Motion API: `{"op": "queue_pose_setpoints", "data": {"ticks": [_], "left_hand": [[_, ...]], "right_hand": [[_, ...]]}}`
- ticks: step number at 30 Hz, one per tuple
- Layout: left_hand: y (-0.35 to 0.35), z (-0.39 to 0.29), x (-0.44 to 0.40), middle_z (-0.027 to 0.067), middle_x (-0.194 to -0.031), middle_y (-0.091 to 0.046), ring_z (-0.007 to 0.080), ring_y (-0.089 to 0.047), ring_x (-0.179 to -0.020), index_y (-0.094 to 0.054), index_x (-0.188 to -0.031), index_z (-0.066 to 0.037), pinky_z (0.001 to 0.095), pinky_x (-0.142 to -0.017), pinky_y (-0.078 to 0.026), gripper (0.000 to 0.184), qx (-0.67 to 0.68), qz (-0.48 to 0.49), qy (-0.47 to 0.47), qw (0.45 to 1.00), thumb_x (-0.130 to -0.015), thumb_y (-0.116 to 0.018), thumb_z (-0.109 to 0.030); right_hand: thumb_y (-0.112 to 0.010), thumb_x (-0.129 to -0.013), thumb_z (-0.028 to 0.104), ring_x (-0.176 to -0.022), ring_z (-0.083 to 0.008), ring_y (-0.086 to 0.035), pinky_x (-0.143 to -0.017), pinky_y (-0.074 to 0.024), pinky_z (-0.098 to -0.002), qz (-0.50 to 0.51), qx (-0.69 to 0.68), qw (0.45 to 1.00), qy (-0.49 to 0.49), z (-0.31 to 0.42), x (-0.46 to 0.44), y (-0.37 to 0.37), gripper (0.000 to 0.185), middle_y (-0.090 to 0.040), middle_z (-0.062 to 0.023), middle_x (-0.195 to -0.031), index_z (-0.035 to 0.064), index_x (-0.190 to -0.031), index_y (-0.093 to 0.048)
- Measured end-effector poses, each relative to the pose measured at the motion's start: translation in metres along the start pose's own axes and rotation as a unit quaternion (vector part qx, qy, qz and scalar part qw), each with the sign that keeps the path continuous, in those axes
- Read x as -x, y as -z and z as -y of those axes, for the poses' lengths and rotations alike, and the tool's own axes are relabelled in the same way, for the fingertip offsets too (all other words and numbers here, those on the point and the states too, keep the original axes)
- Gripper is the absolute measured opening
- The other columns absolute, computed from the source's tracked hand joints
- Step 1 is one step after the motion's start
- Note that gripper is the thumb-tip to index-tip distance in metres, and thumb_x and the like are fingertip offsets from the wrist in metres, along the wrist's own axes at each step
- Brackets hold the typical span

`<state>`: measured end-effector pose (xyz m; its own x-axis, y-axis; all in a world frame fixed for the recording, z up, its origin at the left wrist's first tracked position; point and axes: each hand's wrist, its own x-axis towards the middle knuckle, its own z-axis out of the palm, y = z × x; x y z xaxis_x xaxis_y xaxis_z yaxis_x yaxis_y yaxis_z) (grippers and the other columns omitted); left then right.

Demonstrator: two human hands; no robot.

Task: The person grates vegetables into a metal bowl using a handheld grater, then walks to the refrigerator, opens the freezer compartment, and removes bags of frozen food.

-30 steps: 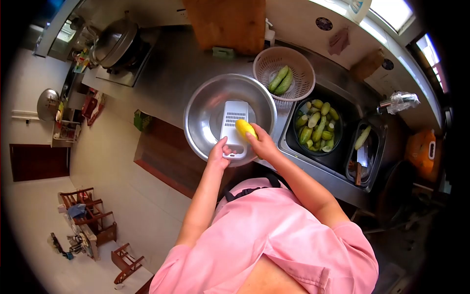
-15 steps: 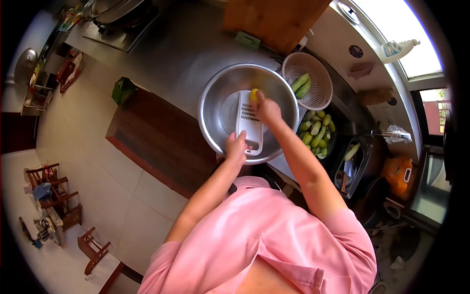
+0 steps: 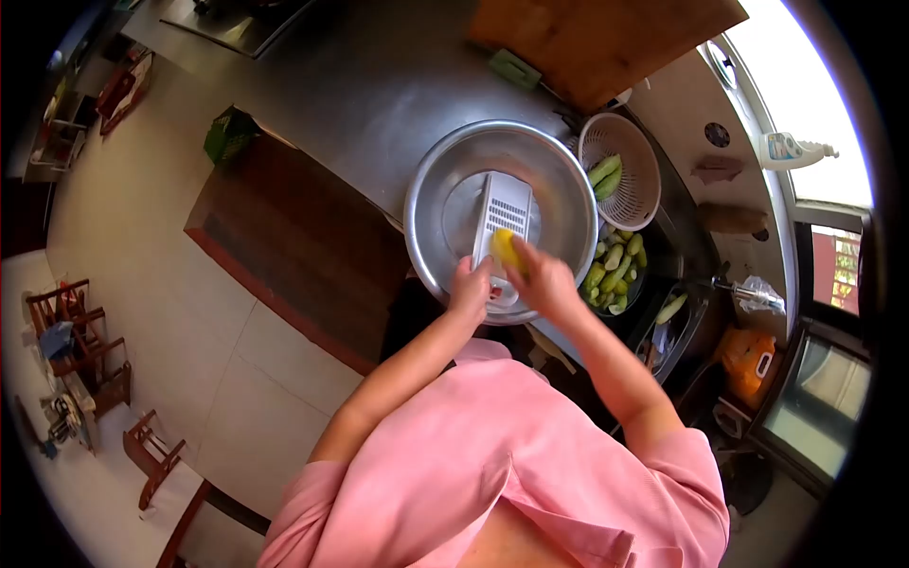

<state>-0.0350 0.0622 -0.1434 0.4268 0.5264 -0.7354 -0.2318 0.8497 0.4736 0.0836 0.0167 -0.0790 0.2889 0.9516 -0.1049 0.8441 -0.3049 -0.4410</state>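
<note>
A white grater (image 3: 505, 210) lies tilted inside a large steel bowl (image 3: 431, 175). My left hand (image 3: 471, 288) is closed around the grater's lower end, at the bowl's near side. In my right hand (image 3: 546, 280) is a yellow vegetable (image 3: 506, 248), held against or just over the lower part of the grater; exact contact is hard to tell. The fingers of my right hand are slightly blurred and partly cover the vegetable.
Right of the bowl, a pale colander (image 3: 644, 175) holds green vegetables. Below it, several more (image 3: 615, 270) sit in a dark basin in the sink. A wooden board (image 3: 606, 43) leans at the back. An orange container (image 3: 748, 360) stands far right.
The view has turned, shifting the bowl rightward in it. My right hand moved the yellow vegetable up to the grater's far end, then back down toward my left hand, which kept its hold.
</note>
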Motion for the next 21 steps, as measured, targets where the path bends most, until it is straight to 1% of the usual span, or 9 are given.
{"op": "queue_pose_setpoints", "data": {"ticks": [4,5,7,9,11,12,14,15,21], "left_hand": [[0.002,0.002,-0.004,0.0058,-0.076,-0.053,0.0135,-0.049,-0.056,-0.050,-0.093,-0.002,0.0266,-0.045,-0.043,0.018,-0.064,-0.009,0.006,0.998,-0.084,-0.051,-0.018],[0.002,0.002,-0.003,0.0056,-0.076,-0.053,0.0136,-0.049,-0.057,-0.050,-0.094,-0.002,0.0264,-0.045,-0.043,0.018,-0.069,-0.006,0.005,0.998,-0.084,-0.051,-0.018],[0.006,-0.003,-0.002,0.0056,-0.077,-0.053,0.0139,-0.050,-0.059,-0.050,-0.094,-0.002,0.0265,-0.045,-0.043,0.019,-0.072,0.012,0.014,0.997,-0.084,-0.052,-0.018],[-0.002,-0.005,0.000,0.0060,-0.076,-0.052,0.0129,-0.048,-0.057,-0.049,-0.094,-0.002,0.0265,-0.045,-0.043,0.018,-0.050,-0.009,0.011,0.999,-0.084,-0.052,-0.018],[0.001,0.004,-0.004,0.0065,-0.077,-0.053,0.0124,-0.047,-0.056,-0.049,-0.093,-0.002,0.0265,-0.045,-0.043,0.018,-0.034,-0.002,0.006,0.999,-0.084,-0.051,-0.018],[0.002,0.007,-0.006,0.0065,-0.077,-0.053,0.0122,-0.047,-0.057,-0.049,-0.093,-0.002,0.0265,-0.046,-0.044,0.018,-0.047,0.003,-0.005,0.999,-0.084,-0.051,-0.017],[0.007,0.014,0.000,0.0066,-0.077,-0.052,0.0121,-0.047,-0.057,-0.049,-0.093,-0.001,0.0266,-0.046,-0.044,0.018,-0.068,0.003,-0.007,0.998,-0.084,-0.051,-0.017],[0.004,0.011,0.001,0.0066,-0.077,-0.052,0.0124,-0.048,-0.058,-0.049,-0.092,-0.001,0.0267,-0.046,-0.044,0.018,-0.075,0.000,0.003,0.997,-0.084,-0.051,-0.017],[-0.003,0.003,0.005,0.0041,-0.076,-0.048,0.0099,-0.041,-0.056,-0.047,-0.097,-0.002,0.0305,-0.052,-0.046,0.021,-0.034,0.020,0.029,0.999,-0.085,-0.053,-0.020]], "right_hand": [[-0.056,-0.077,0.033,-0.063,-0.0349,-0.059,-0.055,-0.0478,-0.0429,-0.041,0.097,0.989,-0.104,-0.032,-0.058,-0.033,0.041,-0.060,-0.0193,-0.068,0.0087,-0.111,-0.051],[-0.054,-0.079,0.032,-0.062,-0.0347,-0.059,-0.055,-0.0471,-0.0436,-0.086,0.097,0.986,-0.103,-0.044,-0.079,-0.036,0.037,-0.060,-0.0188,-0.069,0.0082,-0.106,-0.053],[-0.056,-0.077,0.031,-0.063,-0.0358,-0.059,-0.057,-0.0474,-0.0440,0.001,0.050,0.993,-0.108,-0.036,-0.079,-0.009,0.039,-0.060,-0.0197,-0.069,0.0085,-0.109,-0.053],[-0.060,-0.074,0.030,-0.064,-0.0371,-0.059,-0.058,-0.0476,-0.0442,0.033,0.029,0.999,-0.021,-0.022,-0.026,0.006,0.044,-0.059,-0.0207,-0.068,0.0080,-0.111,-0.052],[-0.062,-0.072,0.028,-0.064,-0.0377,-0.059,-0.060,-0.0479,-0.0444,0.056,0.026,0.998,-0.007,-0.003,0.007,0.015,0.047,-0.059,-0.0214,-0.068,0.0082,-0.114,-0.051],[-0.060,-0.073,0.027,-0.064,-0.0374,-0.059,-0.058,-0.0476,-0.0449,0.008,0.004,1.000,0.012,-0.018,0.002,-0.002,0.045,-0.059,-0.0219,-0.068,0.0084,-0.113,-0.050],[-0.058,-0.075,0.027,-0.062,-0.0364,-0.059,-0.056,-0.0477,-0.0440,0.002,0.061,0.994,-0.092,-0.032,-0.037,-0.021,0.043,-0.059,-0.0210,-0.070,0.0088,-0.113,-0.049],[-0.056,-0.077,0.030,-0.060,-0.0350,-0.059,-0.053,-0.0477,-0.0425,-0.036,0.105,0.991,-0.077,-0.045,-0.057,-0.028,0.043,-0.059,-0.0184,-0.070,0.0090,-0.114,-0.048],[-0.057,-0.076,0.034,-0.084,-0.0319,-0.057,-0.070,-0.0470,-0.0414,0.020,0.121,0.986,-0.109,-0.053,-0.081,-0.011,0.047,-0.056,-0.0181,-0.093,0.0104,-0.115,-0.048]]}}
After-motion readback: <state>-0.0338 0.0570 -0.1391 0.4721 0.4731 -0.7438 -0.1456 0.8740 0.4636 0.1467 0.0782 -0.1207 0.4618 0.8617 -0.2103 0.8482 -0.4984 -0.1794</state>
